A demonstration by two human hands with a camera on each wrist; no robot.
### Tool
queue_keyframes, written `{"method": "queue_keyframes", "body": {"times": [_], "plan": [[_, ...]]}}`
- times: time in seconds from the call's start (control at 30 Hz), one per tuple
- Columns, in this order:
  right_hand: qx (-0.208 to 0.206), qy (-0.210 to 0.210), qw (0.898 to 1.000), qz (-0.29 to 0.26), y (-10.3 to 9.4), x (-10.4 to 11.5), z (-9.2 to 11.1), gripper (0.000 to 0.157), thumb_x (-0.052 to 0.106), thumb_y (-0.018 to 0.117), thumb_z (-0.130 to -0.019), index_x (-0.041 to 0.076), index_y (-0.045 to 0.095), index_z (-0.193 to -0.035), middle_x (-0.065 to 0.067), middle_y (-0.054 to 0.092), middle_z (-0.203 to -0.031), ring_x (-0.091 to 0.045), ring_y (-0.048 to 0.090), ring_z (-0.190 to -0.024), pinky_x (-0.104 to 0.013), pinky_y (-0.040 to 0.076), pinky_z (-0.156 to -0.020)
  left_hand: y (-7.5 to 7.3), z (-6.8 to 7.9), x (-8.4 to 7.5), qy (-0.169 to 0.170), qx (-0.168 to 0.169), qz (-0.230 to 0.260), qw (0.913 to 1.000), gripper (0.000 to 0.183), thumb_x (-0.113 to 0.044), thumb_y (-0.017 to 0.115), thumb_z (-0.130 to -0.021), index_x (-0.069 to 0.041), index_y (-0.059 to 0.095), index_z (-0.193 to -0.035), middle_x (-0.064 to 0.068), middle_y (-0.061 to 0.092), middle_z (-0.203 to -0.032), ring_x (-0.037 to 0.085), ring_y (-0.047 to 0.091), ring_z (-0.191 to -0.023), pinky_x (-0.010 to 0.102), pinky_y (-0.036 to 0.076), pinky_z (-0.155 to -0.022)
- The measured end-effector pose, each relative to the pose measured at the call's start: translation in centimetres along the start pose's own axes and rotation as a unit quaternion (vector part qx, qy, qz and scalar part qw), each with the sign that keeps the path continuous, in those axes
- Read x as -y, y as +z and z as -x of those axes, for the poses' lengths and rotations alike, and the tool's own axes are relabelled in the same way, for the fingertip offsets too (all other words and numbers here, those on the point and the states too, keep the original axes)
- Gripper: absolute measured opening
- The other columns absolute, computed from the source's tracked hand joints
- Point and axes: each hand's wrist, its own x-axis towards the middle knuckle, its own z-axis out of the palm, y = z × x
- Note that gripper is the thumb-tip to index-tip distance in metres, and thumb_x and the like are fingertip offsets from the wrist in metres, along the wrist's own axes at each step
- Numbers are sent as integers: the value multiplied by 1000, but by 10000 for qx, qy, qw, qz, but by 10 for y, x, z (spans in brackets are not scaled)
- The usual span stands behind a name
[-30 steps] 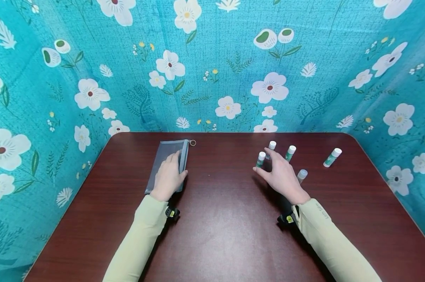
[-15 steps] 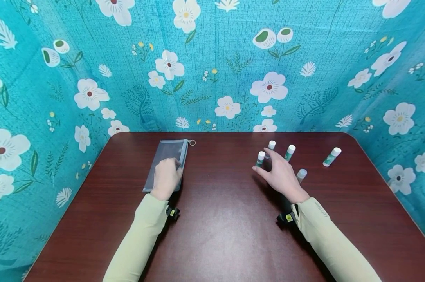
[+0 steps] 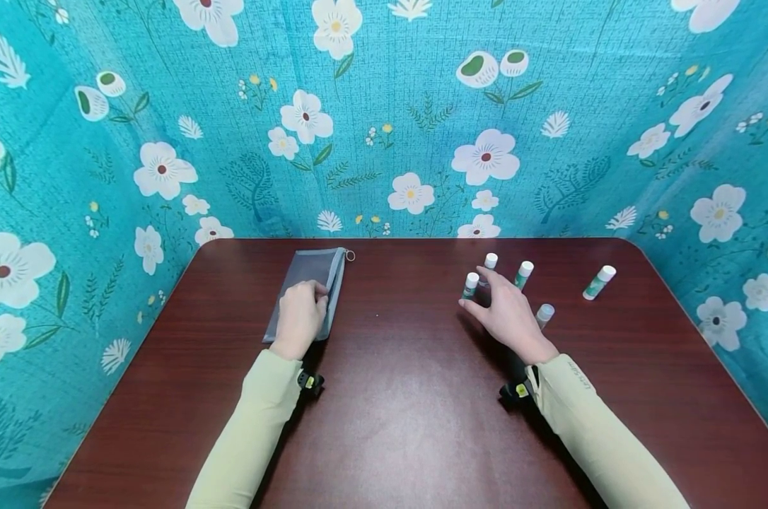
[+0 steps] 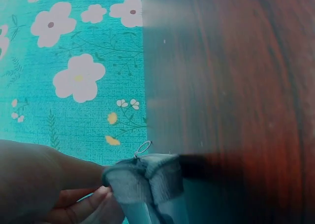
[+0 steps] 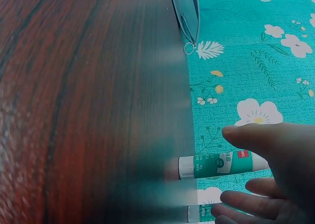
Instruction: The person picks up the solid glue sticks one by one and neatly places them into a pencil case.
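My left hand (image 3: 299, 318) pinches the upper edge of a grey mesh zip pouch (image 3: 310, 265) on the left of the table. In the left wrist view the pouch's mouth (image 4: 130, 184) gapes, with a thumb and curled fingertips at its near side. To the right, my right hand (image 3: 511, 314) hovers with thumb and fingers spread beside an upright green glue stick (image 3: 470, 286) with a white cap. The right wrist view shows that glue stick (image 5: 221, 165) between thumb and fingers, with space on both sides. A second glue stick (image 3: 490, 261) stands just behind the fingertips.
More glue sticks stand past the right hand: one (image 3: 524, 274) behind it, one (image 3: 544, 315) beside the wrist, and one (image 3: 599, 283) farther right. A key ring (image 3: 350, 256) hangs from the pouch's zip. A floral blue cloth (image 3: 384, 141) rises along the table's far edge.
My left fingers have curled from lying over the pouch to pinching its edge, and its mouth has lifted and parted. My right hand has stayed almost still.
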Motion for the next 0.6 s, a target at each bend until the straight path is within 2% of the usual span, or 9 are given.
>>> {"method": "queue_keyframes", "body": {"times": [0.33, 0.43, 0.5, 0.53, 0.6], "plan": [[-22, -15, 10000, -37, 1, -1, 0, 75, 40, 72, -81, 5, 40, -139, -17, 51, -130, -31, 51, -114, -54, 42, -91, 5, -7, 0, -470, 101, 939, 9944, 8, -17, 67, -87, -13, 73, -91, -4, 64, -72, 10, 57, -63, 31, 47, -59], [-33, -39, 10000, -34, 2, -1, 0, 75, 40, 72, -81, 5, 40, -139, -17, 51, -130, -32, 51, -114, -54, 43, -90, 6, -9, 2, -618, 276, 1295, 9893, 9, -19, 68, -86, -14, 74, -92, -3, 65, -74, 11, 58, -63, 30, 48, -57], [-38, -66, 10000, -21, 2, -2, 0, 75, 40, 72, -81, 5, 40, -139, -17, 51, -129, -32, 51, -114, -54, 43, -90, 6, -10, 2, -804, 534, 1720, 9804, 11, -20, 69, -86, -14, 73, -94, -2, 66, -76, 12, 60, -64, 31, 50, -56], [-36, -78, 10000, -15, 2, -2, 0, 74, 40, 72, -81, 5, 40, -139, -17, 51, -129, -32, 51, -114, -54, 43, -90, 5, -11, 2, -939, 703, 2021, 9723, 12, -20, 69, -86, -13, 73, -95, 0, 67, -79, 14, 61, -64, 31, 51, -58], [-38, -93, 9999, -19, 2, -2, -1, 74, 39, 72, -81, 5, 40, -139, -18, 52, -129, -32, 51, -114, -55, 43, -90, 5, -12, 2, -1282, 1025, 2683, 9492, 14, -19, 69, -86, -11, 73, -97, 4, 67, -84, 17, 63, -67, 32, 54, -61]]}}
